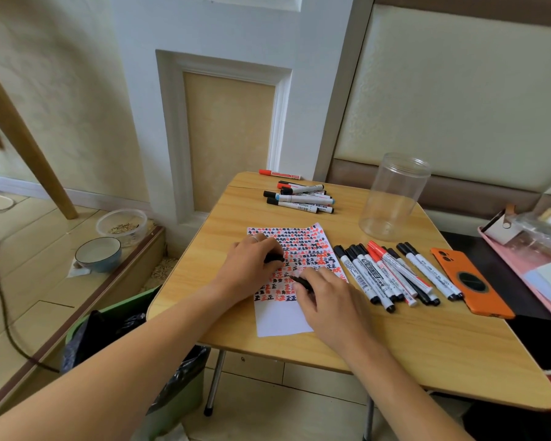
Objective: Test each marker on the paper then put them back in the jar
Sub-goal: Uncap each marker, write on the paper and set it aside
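Soft, even daylight fills the scene; shadows under the hands and markers are faint and short; the clear jar (393, 195) carries pale reflections; wide-angle distortion bows the wall panels and table (427, 354) edge toward the corners; fine detail looks slightly smeared.

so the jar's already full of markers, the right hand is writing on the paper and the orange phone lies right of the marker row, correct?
Not quite: the head view shows the jar standing empty. The markers lie on the table, a row beside the paper and a pile at the far edge. The rest holds: the right hand holds a marker to the paper, and the orange phone lies right of the row.
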